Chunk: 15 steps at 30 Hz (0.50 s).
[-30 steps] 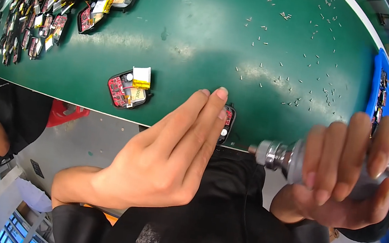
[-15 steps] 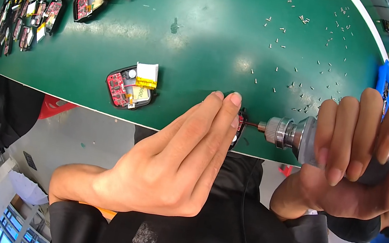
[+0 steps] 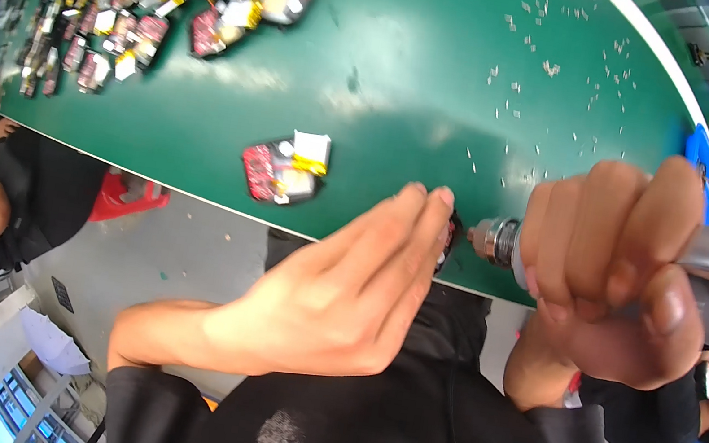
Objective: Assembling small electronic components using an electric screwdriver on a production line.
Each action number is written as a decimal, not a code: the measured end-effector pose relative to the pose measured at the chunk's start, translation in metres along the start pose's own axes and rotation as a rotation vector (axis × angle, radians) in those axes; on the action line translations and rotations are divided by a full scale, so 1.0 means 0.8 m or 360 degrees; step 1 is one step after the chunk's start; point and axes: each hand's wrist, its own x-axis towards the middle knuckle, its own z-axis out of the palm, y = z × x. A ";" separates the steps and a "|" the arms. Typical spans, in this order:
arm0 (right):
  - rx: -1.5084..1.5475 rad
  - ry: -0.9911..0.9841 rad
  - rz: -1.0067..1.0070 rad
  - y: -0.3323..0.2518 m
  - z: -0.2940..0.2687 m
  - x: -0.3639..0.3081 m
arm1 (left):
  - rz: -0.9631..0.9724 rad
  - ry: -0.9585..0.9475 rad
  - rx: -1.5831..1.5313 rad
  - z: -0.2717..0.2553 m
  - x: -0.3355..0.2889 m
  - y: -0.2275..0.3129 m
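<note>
My left hand (image 3: 322,294) lies over a small black device housing (image 3: 446,242) at the near edge of the green table, its fingers straight and pressed together. Only a strip of that housing, with some red circuit board, shows past the fingertips; my thumb is hidden. In my right hand (image 3: 612,258) is a grey electric screwdriver (image 3: 504,242), fingers curled round its body. Its nose points left at the housing from close by. Blur hides the bit, so contact cannot be made out. Left of my hands lies another open housing (image 3: 285,168) with a red board and a silver-and-yellow battery.
Many similar open housings (image 3: 144,11) are heaped at the far left of the table (image 3: 393,73). Small loose screws (image 3: 550,69) lie scattered at the right, beside a blue bin (image 3: 707,176). Other people sit at left and right; a red stool (image 3: 126,200) stands at the left.
The whole view has shifted, so the table's things appear farther right. My right hand has brought the screwdriver's nose nearer the housing, and its fingers curl tighter. My left hand stays over the housing.
</note>
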 end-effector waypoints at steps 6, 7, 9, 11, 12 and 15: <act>0.0233 0.0018 -0.0102 0.015 0.001 0.000 | -0.0030 -0.0105 0.0046 -0.009 -0.004 0.003; 0.0321 0.0036 -0.0161 0.016 0.001 -0.004 | -0.0034 -0.0125 0.0115 -0.014 -0.008 0.004; 0.0541 0.0130 -0.0290 0.004 -0.007 -0.017 | -0.0130 0.0033 -0.0006 -0.024 -0.009 0.005; 0.0642 0.0345 -0.0387 -0.003 -0.027 -0.039 | -0.0395 0.0265 -0.0116 -0.048 -0.013 -0.020; 0.0671 0.0344 -0.0412 -0.002 -0.034 -0.047 | -0.0496 0.0305 0.0051 -0.063 -0.018 -0.043; 0.0641 0.0425 -0.0396 -0.003 -0.045 -0.061 | -0.1011 0.0426 0.0616 -0.078 -0.052 -0.116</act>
